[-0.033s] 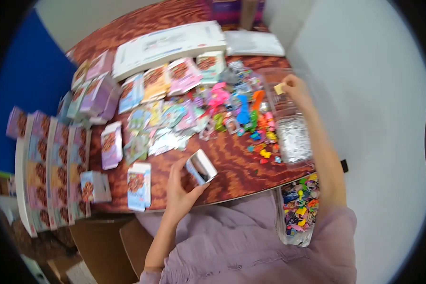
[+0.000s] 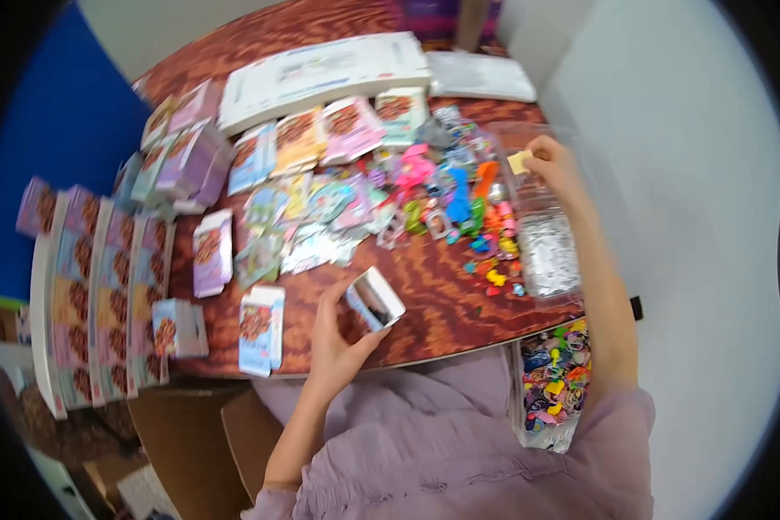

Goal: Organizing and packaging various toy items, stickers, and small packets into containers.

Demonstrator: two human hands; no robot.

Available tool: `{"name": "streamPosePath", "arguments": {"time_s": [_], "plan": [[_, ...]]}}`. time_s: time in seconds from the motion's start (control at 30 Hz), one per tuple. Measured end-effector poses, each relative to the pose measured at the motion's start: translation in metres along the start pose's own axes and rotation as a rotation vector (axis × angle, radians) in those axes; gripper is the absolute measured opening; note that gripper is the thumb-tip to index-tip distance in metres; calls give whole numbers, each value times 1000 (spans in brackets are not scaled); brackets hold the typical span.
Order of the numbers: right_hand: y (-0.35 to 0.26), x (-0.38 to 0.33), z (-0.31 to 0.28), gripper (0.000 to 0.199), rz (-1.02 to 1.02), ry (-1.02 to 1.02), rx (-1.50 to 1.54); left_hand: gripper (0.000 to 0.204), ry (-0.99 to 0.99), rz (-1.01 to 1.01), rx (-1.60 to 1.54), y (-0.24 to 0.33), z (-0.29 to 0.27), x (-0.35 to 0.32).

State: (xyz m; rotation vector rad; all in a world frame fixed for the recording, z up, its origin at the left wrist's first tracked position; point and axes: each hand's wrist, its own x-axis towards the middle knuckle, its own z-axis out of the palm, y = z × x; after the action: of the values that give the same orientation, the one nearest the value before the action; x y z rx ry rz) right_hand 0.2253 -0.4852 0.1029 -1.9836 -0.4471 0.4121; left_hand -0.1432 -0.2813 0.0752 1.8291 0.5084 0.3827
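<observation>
My left hand [image 2: 336, 347] is closed around a small light-blue carton [image 2: 376, 301], held over the table's near edge. Its top is open toward me and something dark shows inside. At the far right, my right hand [image 2: 553, 166] pinches a small pale-yellow square piece [image 2: 519, 162] above a clear plastic tray [image 2: 529, 130]. Below that hand, a pile of small silvery-white pieces [image 2: 550, 256] fills the tray's near compartment. Loose colourful small toys [image 2: 459, 195] lie spread left of the tray. Flat light-blue carton [image 2: 261, 329] lies left of my left hand.
Rows of filled display boxes [image 2: 113, 303] stand at the left edge, near stacked purple cartons [image 2: 191, 165]. Flat sachets and cards [image 2: 321, 247] cover the table's middle. A long white box [image 2: 321, 78] lies at the back. A bin of mixed trinkets [image 2: 555, 373] sits below the table's right edge.
The whole scene has shifted slightly to the right in the view. Both hands keep their grip, the left on the carton and the right on the pale-yellow piece.
</observation>
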Motion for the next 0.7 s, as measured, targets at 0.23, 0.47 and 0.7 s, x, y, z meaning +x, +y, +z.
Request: {"name": "streamPosePath", "arguments": {"time_s": [0.23,0.47,0.7], "plan": [[-101,-174,141,25,-242,-350,248,69,101,113,246,-6,-5,-23],[-101,-221,204,16,-690,-26,-309,72,208,181,339,0,-10,-53],[-107,-237,214,21,-771,-64,-193,70,346,191,325,-2,-16,-75]]}}
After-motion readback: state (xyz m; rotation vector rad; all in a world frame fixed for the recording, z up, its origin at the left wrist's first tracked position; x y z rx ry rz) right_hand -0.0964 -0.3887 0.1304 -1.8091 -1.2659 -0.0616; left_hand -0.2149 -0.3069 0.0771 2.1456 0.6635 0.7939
